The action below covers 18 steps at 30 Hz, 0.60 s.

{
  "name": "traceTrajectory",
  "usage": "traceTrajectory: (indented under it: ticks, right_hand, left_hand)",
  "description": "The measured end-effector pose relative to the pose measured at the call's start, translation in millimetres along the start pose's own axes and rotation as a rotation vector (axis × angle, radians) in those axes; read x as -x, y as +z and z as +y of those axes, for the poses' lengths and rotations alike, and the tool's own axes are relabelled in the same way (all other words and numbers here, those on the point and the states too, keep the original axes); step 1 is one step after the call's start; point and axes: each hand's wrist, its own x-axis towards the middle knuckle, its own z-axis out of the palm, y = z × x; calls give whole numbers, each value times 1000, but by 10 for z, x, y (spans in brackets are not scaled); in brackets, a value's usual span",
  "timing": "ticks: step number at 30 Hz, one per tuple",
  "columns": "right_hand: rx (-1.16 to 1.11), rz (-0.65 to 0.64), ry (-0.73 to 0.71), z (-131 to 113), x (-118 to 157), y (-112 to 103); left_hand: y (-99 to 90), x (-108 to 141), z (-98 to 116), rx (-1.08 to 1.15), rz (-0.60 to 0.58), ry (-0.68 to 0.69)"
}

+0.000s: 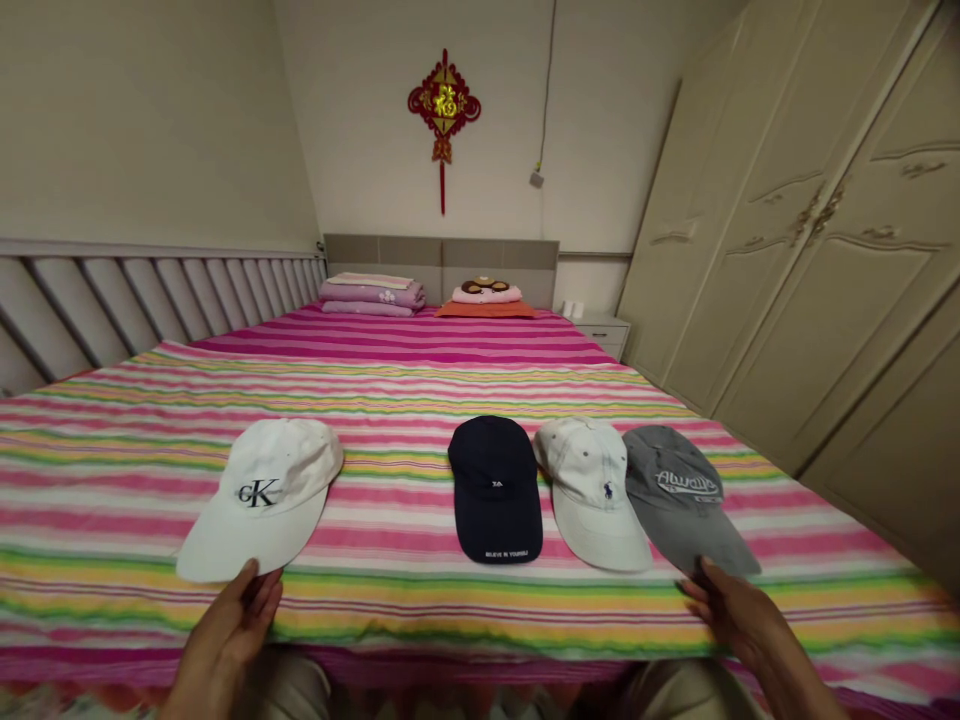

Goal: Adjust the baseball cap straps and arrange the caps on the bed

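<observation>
While pinching the white CK cap (281, 455) with the left hand (225, 630), also pinching the gray "Always" cap (671, 465) with the right hand (742, 612). Resting both caps on the striped bed sheet (390, 590), likely letting the soft bed carry the weight. Pointing all the brims toward the near edge of the bed, maybe for easy reaching, and showing the little words and pictures on the fronts. Touching just the brims, probably for saving the round tops from getting squashed.

Seeing the navy cap (495, 450) lying flat near the middle, well apart from the CK cap, with small white words on its brim. Seeing the white cap with the little blue horse rider (589, 455) sitting between the navy cap and the gray cap, close to both. Not holding either of those two.

Closing the left grip on the front edge of the CK brim, pressing with the thumb on top and tucking the fingers low by the edge. Closing the right grip the same way on the near edge of the gray brim. Not opening either grip wide. Not seeing the fingertips under the brims, so only guessing about how hard.
</observation>
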Motion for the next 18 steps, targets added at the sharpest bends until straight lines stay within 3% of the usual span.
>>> traceTrajectory:
  ticks: [3,5,8,11,13,16,18]
  right_hand:
    - [270,-87,91,4,128,-15]
    - [357,-216,96,92,326,101]
    - [418,-479,164,300,727,453]
    - [327,-641,304,424,1067,876]
    - [143,-631,426,423,1195,1126]
    - [-172,-514,682,392,1261,1414]
    - [-271,-442,735,410,1261,1548]
  left_hand:
    - [-20,-29,-23,6,-17,13]
    - [-40,-58,-44,14,-24,29]
    - [-69,-96,-61,16,-64,48]
    - [-91,-97,-51,17,-95,27]
    - [-98,-74,-37,20,-98,9]
    - [-101,-27,-24,32,-103,9]
    - [-101,-5,-25,45,-106,13]
